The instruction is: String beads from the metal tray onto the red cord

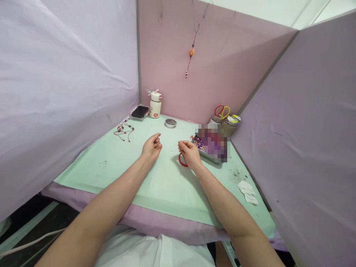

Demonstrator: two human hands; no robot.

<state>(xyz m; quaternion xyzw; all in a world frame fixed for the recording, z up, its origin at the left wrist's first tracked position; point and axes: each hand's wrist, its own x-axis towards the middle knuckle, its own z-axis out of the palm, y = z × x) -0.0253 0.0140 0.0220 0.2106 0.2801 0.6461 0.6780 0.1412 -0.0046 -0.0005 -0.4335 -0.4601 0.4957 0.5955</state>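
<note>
My left hand (pixel 151 146) rests on the pale green table (pixel 116 170) with its fingers curled into a pinch; what it holds, if anything, is too small to make out. My right hand (pixel 189 152) is closed near a red cord loop (pixel 181 161) that shows under it. Whether a thin thread runs between the two hands I cannot tell. Just right of my right hand lies a tray of coloured beads (pixel 213 146), partly blurred.
Finished red beaded cords (pixel 124 129) lie at the left. A phone (pixel 139 111), a white bottle (pixel 155 105) and a round tin (pixel 170 123) stand at the back. Scissors (pixel 222 111) sit in a jar, thread spools (pixel 233 119) beside them. Tissue (pixel 247 191) lies at the right. A red charm (pixel 191 52) hangs on the wall.
</note>
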